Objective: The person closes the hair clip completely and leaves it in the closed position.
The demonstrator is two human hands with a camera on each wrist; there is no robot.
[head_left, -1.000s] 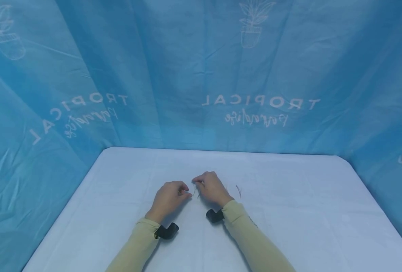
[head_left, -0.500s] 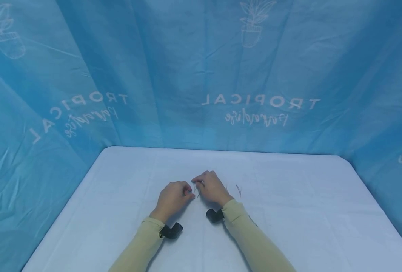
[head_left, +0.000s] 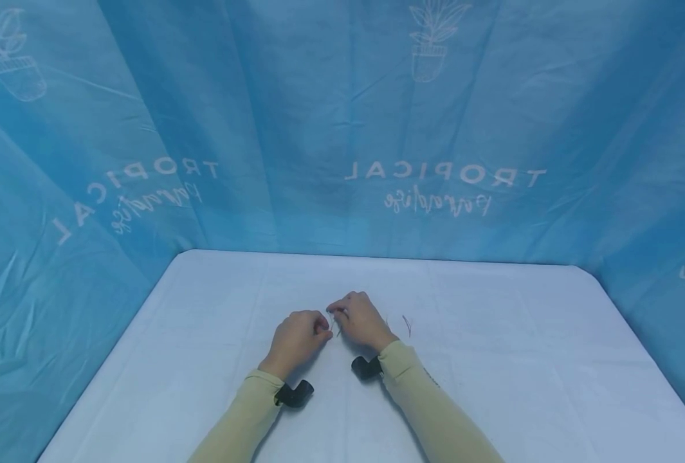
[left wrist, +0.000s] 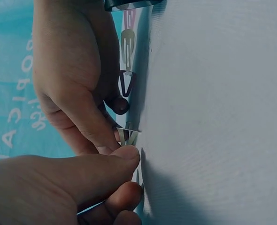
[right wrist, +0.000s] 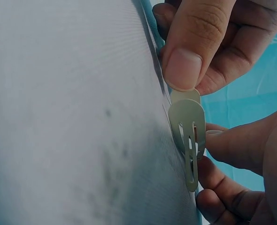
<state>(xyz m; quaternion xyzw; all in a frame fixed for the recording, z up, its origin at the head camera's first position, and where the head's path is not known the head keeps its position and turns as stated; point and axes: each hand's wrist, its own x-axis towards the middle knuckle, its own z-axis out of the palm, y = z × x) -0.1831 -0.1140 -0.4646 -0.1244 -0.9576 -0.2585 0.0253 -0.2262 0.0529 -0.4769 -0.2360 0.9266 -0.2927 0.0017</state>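
Observation:
Near the middle of the white table, my left hand (head_left: pixel 297 339) and right hand (head_left: pixel 363 320) meet over a pale green snap hair clip (right wrist: pixel 188 123). In the right wrist view my left thumb presses on a rounded pale piece at its upper end; I cannot tell whether that is a second clip. My right thumb and fingers, coming from the lower right there, pinch the clip's edge. The left wrist view shows a V-shaped clip end (left wrist: pixel 127 136) between the left thumb and the right fingertips. The other fingers partly hide it.
In the left wrist view, a dark purple clip (left wrist: pixel 127 83), an olive clip (left wrist: pixel 127 49) and a pink clip (left wrist: pixel 129 18) lie in a row past the right hand. Reddish clips (head_left: pixel 407 325) lie right of it. Blue curtain (head_left: pixel 342 128) surrounds the table (head_left: pixel 521 360).
My left hand has shifted slightly right, and its thumb and finger have closed in beside the right fingertips. The right hand stays in place.

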